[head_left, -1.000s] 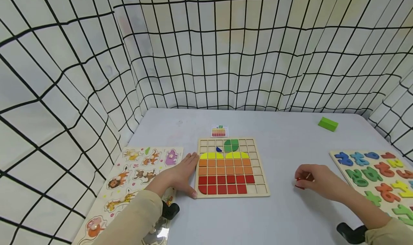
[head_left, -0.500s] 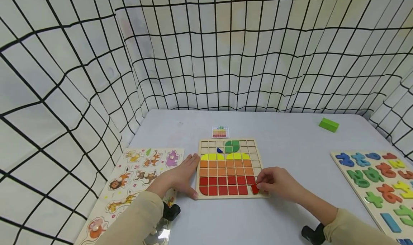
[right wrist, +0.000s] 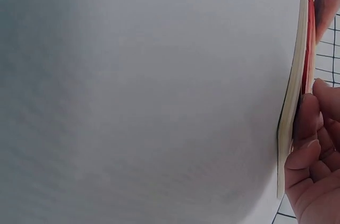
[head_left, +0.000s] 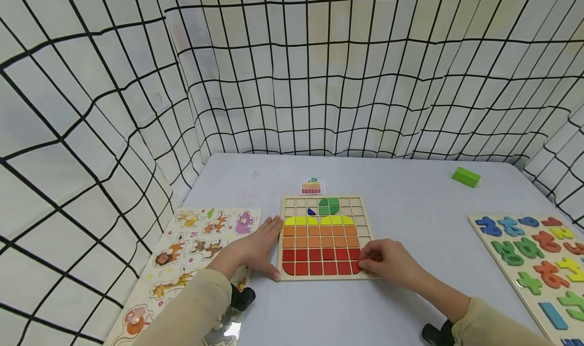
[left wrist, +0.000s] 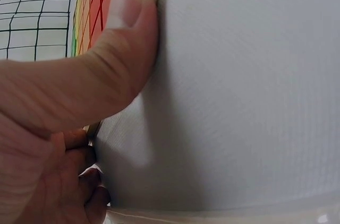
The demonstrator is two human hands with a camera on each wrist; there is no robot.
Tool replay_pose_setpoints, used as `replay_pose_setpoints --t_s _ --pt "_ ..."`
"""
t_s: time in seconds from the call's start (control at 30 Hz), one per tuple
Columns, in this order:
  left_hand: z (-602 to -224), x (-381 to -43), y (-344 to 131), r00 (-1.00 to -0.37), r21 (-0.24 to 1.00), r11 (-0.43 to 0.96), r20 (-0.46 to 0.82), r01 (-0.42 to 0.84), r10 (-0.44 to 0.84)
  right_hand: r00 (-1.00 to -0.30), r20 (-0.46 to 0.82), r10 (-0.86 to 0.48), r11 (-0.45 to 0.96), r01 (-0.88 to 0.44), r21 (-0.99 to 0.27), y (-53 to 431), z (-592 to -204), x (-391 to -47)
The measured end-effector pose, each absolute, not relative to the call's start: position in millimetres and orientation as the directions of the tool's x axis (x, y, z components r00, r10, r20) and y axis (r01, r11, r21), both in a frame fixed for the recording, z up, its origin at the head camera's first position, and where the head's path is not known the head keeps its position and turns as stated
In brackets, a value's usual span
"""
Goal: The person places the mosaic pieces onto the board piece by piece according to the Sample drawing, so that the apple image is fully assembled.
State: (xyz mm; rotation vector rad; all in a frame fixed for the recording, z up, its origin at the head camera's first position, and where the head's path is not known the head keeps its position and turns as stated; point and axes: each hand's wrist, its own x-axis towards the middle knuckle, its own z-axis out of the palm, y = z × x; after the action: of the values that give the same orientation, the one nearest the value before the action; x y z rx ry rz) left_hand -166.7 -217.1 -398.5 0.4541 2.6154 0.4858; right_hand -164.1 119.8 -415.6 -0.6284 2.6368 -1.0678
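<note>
A wooden grid board lies mid-table with red, orange, yellow and green tiles and a small dark blue piece. My left hand is spread along the board's left side, fingers on the edge and thumb at the near left corner. In the left wrist view the thumb presses the board's rim beside the red squares. My right hand has thumb and forefinger pinched at a red rounded-corner tile, which sits at the right end of the nearest row. The fingertips partly hide this tile.
A small picture card lies behind the board. An animal puzzle is at left, partly under the left forearm. At right lies a number puzzle; a green block is farther back. Black netting surrounds the table.
My right hand has moved left from the bare tabletop to the board, bringing the red tile, which was tilted half a second ago and now lies flat in the nearest row. The left hand stays put.
</note>
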Motion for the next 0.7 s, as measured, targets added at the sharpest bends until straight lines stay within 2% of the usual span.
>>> replay_pose_setpoints --t_s 0.27,0.5,0.7 --pt "-398.3 -167.6 -216.9 -0.849 0.391 0.888 -0.359 0.240 0.388 -0.873 -0.063 -0.484 0.663 -0.319 -0.677 117.5 -415.0 -163.9" --pt "-396.3 -168.2 -217.6 -0.848 0.394 0.890 -0.367 0.230 0.382 -0.894 -0.083 -0.440 0.711 -0.291 -0.640 111.3 -411.0 -162.2" --pt "-396.4 -168.1 -216.1 -0.846 0.393 0.894 -0.382 0.217 0.373 -0.892 -0.059 -0.449 0.700 -0.310 -0.643 121.6 -406.0 -161.2"
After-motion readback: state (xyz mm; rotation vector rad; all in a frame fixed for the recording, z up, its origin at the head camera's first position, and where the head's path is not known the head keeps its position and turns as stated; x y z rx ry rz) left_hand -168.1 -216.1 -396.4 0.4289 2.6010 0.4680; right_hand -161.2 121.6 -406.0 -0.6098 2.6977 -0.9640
